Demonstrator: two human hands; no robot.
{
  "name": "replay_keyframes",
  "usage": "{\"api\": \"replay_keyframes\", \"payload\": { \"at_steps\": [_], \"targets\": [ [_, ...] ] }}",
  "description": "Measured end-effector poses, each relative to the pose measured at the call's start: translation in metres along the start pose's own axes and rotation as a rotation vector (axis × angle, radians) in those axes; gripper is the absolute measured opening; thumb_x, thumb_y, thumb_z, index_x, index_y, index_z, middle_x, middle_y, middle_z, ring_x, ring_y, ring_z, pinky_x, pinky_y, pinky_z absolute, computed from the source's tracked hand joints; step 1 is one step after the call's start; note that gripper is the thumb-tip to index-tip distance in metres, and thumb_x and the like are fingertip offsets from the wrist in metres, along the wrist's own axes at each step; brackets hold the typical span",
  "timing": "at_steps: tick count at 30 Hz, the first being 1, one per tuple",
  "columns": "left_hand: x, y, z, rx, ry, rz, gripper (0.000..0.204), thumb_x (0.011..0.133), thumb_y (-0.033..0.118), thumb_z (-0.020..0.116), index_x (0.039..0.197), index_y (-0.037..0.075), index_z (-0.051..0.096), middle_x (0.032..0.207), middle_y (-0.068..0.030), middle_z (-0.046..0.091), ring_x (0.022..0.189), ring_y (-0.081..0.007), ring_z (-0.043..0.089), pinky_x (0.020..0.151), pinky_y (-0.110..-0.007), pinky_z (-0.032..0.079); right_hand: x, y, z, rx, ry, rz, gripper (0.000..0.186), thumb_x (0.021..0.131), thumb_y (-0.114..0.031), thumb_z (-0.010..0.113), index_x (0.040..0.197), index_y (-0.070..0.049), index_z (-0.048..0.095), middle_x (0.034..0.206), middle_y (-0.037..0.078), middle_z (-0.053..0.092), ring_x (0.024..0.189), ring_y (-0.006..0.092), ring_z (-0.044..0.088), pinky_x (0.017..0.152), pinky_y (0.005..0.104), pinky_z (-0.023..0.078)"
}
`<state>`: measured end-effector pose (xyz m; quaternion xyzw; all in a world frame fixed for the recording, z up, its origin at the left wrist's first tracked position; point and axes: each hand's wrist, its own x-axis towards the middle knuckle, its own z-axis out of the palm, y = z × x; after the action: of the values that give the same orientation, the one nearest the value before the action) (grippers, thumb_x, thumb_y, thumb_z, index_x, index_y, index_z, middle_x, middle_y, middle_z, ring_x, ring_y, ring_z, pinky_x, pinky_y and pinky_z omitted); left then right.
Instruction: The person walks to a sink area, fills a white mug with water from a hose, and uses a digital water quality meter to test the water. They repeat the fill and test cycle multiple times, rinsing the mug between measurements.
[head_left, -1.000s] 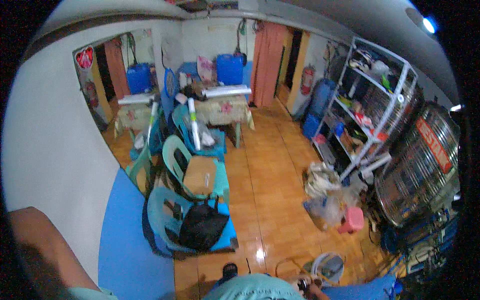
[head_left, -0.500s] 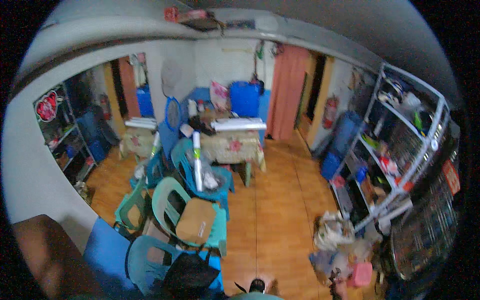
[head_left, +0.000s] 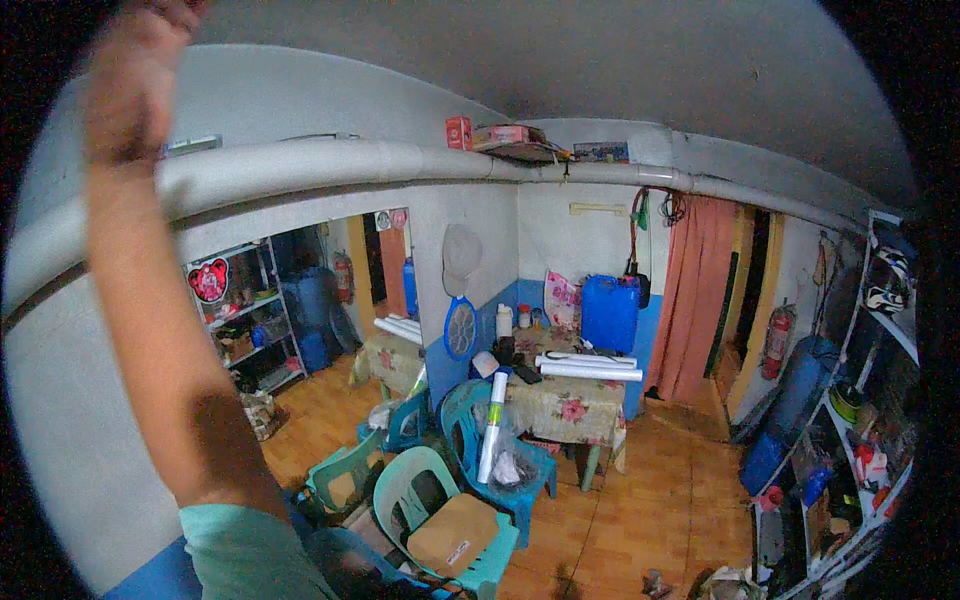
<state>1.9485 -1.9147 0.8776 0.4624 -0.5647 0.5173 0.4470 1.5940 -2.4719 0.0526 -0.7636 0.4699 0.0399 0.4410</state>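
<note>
My left arm, in a light green sleeve, stretches up along the left side of the view. My left hand (head_left: 135,95) is raised high, beside the thick white pipe (head_left: 300,165) that runs along the wall. Its fingers are blurred and partly cut off by the dark rim, so what they hold, if anything, does not show. Just right of the wrist, a pale flat thing (head_left: 193,145) lies above the pipe. Whether my hand touches the wall or the pipe cannot be made out. My right hand is out of the view.
Below stand a green chair (head_left: 415,490) bearing a cardboard box (head_left: 453,535) and a blue chair (head_left: 535,470) with a white roll. A wall mirror (head_left: 330,240) is at left. White rolls lie on a cloth-covered table (head_left: 570,395); a shelf rack (head_left: 850,440) stands right.
My left arm has risen from the lower left to the upper left. The view has tilted up and turned left, so the chairs, table and rack appear lower and farther right.
</note>
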Motion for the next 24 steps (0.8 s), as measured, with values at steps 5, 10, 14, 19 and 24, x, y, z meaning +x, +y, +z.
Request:
{"api": "replay_keyframes", "payload": {
  "at_steps": [5, 10, 14, 19, 24],
  "targets": [
    [-0.007, -0.141, 0.064, 0.667, -0.051, -0.273, 0.054, 0.089, 0.047, 0.058, 0.121, 0.004, 0.06, 0.118, -0.0123, 0.064, 0.11, -0.0214, 0.059, 0.096, -0.032, 0.042, 0.053, -0.058, -0.001, -0.047, -0.089, -0.029, 0.029, 0.087, -0.031, 0.048, 0.111, -0.015, 0.053, 0.081, -0.001, 0.049, 0.041, 0.0131, 0.036, 0.037, 0.031, 0.029],
    [-0.055, -0.267, 0.109, 0.9, -0.068, -0.424, 0.056, 0.084, 0.05, 0.059, 0.121, 0.008, 0.061, 0.121, -0.0181, 0.061, 0.112, -0.0337, 0.058, 0.095, -0.04, 0.045, 0.111, -0.09, -0.002, -0.071, -0.133, -0.012, 0.034, 0.086, -0.022, 0.046, 0.119, -0.014, 0.048, 0.093, 0.0, 0.049, 0.042, 0.0138, 0.035, 0.037, 0.0317, 0.027],
    [-0.067, -0.357, 0.143, 1.124, -0.187, -0.421, 0.052, 0.087, 0.047, 0.056, 0.124, 0.01, 0.058, 0.122, -0.017, 0.06, 0.112, -0.0356, 0.058, 0.096, -0.043, 0.044, 0.161, -0.11, -0.008, -0.079, -0.136, 0.048, 0.041, 0.085, -0.015, 0.044, 0.126, -0.013, 0.043, 0.102, 0.001, 0.05, 0.042, 0.0144, 0.033, 0.038, 0.0322, 0.026],
    [-0.042, -0.462, 0.174, 1.393, -0.382, -0.429, 0.051, 0.09, 0.044, 0.052, 0.128, 0.011, 0.054, 0.124, -0.0173, 0.059, 0.113, -0.0354, 0.057, 0.098, -0.044, 0.043, 0.194, -0.099, -0.018, -0.056, -0.117, 0.15, 0.051, 0.084, -0.006, 0.042, 0.134, -0.012, 0.038, 0.114, 0.002, 0.051, 0.042, 0.0151, 0.031, 0.038, 0.0328, 0.025],
    [-0.043, -0.538, 0.199, 1.504, -0.512, -0.389, 0.052, 0.091, 0.045, 0.051, 0.13, 0.011, 0.052, 0.124, -0.0169, 0.058, 0.116, -0.0334, 0.053, 0.098, -0.044, 0.042, 0.187, 0.005, 0.001, -0.014, -0.139, 0.119, 0.061, 0.082, 0.003, 0.04, 0.142, -0.011, 0.032, 0.125, 0.003, 0.052, 0.043, 0.0159, 0.029, 0.038, 0.0334, 0.024]
  ]
}}
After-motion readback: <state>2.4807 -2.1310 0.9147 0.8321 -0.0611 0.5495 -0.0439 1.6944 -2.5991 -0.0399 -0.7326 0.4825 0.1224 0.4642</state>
